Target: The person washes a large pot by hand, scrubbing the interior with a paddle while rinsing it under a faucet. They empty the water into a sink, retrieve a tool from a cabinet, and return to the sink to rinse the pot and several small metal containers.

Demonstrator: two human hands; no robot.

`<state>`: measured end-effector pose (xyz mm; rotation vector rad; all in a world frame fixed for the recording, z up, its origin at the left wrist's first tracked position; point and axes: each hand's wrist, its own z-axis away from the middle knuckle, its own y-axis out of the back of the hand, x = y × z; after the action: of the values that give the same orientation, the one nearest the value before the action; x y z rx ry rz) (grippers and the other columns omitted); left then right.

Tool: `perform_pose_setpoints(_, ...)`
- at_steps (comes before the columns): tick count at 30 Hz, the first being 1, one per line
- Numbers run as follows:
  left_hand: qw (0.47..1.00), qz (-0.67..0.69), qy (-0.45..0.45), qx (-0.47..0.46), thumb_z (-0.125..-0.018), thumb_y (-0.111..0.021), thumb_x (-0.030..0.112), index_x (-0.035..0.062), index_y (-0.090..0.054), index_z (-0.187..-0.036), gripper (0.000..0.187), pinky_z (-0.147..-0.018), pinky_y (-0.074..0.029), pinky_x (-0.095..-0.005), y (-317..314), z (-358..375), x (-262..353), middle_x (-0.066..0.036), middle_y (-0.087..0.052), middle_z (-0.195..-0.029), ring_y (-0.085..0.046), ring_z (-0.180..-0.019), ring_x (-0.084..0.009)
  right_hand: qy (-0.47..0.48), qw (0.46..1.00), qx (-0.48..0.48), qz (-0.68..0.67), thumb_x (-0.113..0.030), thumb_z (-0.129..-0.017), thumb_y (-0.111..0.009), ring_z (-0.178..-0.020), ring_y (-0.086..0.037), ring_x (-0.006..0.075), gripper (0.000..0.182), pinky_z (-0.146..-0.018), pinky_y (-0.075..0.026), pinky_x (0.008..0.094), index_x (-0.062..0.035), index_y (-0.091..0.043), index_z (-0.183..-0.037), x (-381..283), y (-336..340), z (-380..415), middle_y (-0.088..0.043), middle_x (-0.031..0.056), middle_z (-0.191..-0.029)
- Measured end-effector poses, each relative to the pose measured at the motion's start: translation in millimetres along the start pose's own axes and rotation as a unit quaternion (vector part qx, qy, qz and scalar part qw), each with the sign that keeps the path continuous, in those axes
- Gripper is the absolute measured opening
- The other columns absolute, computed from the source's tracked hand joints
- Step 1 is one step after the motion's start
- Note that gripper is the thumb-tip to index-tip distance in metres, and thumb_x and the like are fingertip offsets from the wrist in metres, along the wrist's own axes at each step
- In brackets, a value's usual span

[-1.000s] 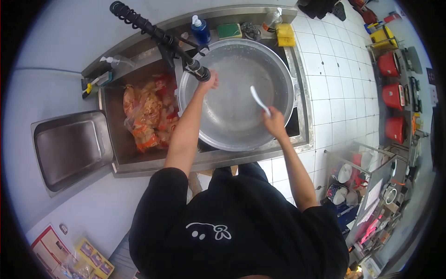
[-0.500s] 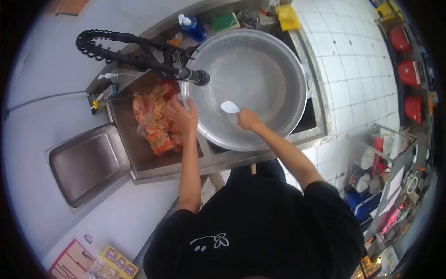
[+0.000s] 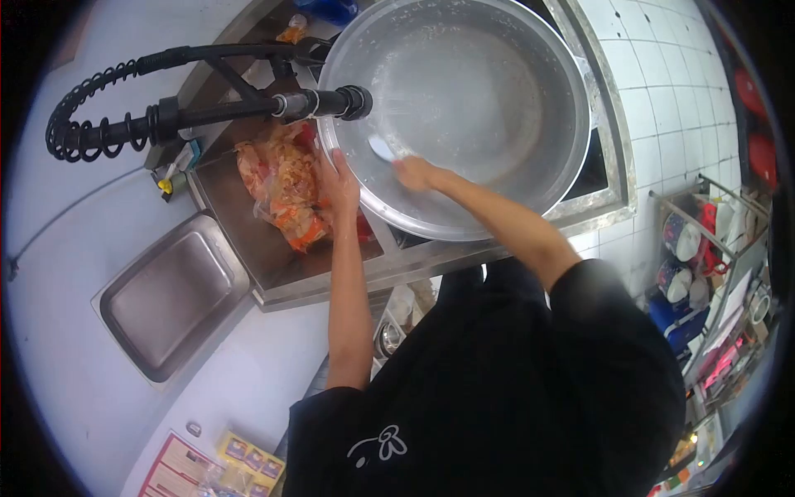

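Observation:
A large round metal basin (image 3: 464, 99) rests over the sink, with some water and small bubbles or specks inside. My right hand (image 3: 418, 174) is closed on a white plastic spoon (image 3: 382, 149), held inside the basin near its left wall. At the basin's left rim, my left hand (image 3: 340, 192) grips the edge, thumb on the inner side and fingers outside. From the black spring-hose faucet (image 3: 354, 103), a faint spray falls into the basin. Crumpled orange and clear plastic packaging (image 3: 290, 186) lies in the sink compartment just left of my left hand.
A rectangular steel pan (image 3: 174, 290) sits left of the sink (image 3: 273, 296). Behind the faucet stands a blue bottle (image 3: 330, 10). White tiled floor (image 3: 662, 108) lies to the right, with a rack of utensils (image 3: 704, 240) beyond it.
The view has shifted closer and turned. My right hand has moved the spoon left toward the basin's wall, and the spoon is now tilted. My left hand stays at the rim.

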<state>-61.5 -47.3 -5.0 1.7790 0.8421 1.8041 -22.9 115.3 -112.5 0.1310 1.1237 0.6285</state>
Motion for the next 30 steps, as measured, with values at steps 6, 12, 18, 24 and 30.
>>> perform_pose_setpoints(6, 1.0, -0.024, 0.014, 0.001, -0.1, -0.039, 0.032, -0.0035, -0.045, -0.13, 0.047, -0.098, -0.036, -0.0414, -3.3, -1.2, -7.2, -0.023, -0.052, -0.123, -0.05, -0.114, -0.035, 0.014, 0.996, -0.087, 0.006, -0.03, -0.098, -0.032, -0.101, -0.059, 0.0446, 0.048, -0.086, -0.045, 0.0497, 0.0094, -0.059, -0.106, -16.1, 51.1, -47.0, -0.06, 0.0333, -0.1)
perform_pose_setpoints(12, 0.998, 0.036, 0.033, -0.027, -0.099, -0.04, 0.028, -0.0039, -0.044, -0.129, 0.044, -0.096, -0.034, -0.0454, -1.5, -0.2, -3.7, -0.026, -0.05, -0.117, -0.047, -0.11, -0.0402, 0.101, 0.983, -0.135, 0.066, -0.024, -0.097, -0.035, -0.095, -0.06, 0.0445, 0.039, -0.084, -0.047, 0.0504, 0.0028, -0.062, -0.103, 8.7, 35.8, -2.2, -0.063, 0.0287, -0.097)
perform_pose_setpoints(18, 0.999, -0.034, 0.028, -0.016, -0.099, -0.043, 0.025, -0.0052, -0.046, -0.126, 0.041, -0.096, -0.035, -0.0423, 0.3, 0.0, -2.2, -0.024, -0.051, -0.12, -0.048, -0.112, -0.0366, 0.047, 0.998, -0.033, -0.017, -0.026, -0.097, -0.037, -0.094, -0.06, 0.0448, 0.039, -0.082, -0.046, 0.0514, 0.0041, -0.06, -0.104, -28.4, 31.3, -43.0, -0.062, 0.0306, -0.095)
perform_pose_setpoints(24, 0.999, -0.01, 0.011, -0.029, -0.099, -0.043, 0.025, -0.006, -0.045, -0.128, 0.043, -0.099, -0.034, -0.0404, 1.8, 0.4, 12.5, -0.023, -0.051, -0.123, -0.049, -0.114, -0.0345, 0.117, 0.982, 0.14, -0.049, -0.029, -0.099, -0.031, -0.084, -0.06, 0.0473, 0.046, -0.072, -0.048, 0.0523, 0.0062, -0.059, -0.088, -3.5, 27.4, -91.5, -0.061, 0.0334, -0.086)
perform_pose_setpoints(30, 0.997, -0.049, 0.059, -0.02, -0.099, -0.044, 0.026, -0.0055, -0.04, -0.134, 0.047, -0.101, -0.033, -0.0385, 4.1, 4.9, 21.8, -0.022, -0.051, -0.127, -0.048, -0.117, -0.0323, 0.004, 0.955, 0.242, -0.172, -0.026, -0.095, -0.036, -0.085, -0.062, 0.0457, 0.042, -0.069, -0.047, 0.0538, 0.0034, -0.064, -0.087, -25.6, 53.9, -98.9, -0.062, 0.0309, -0.089)
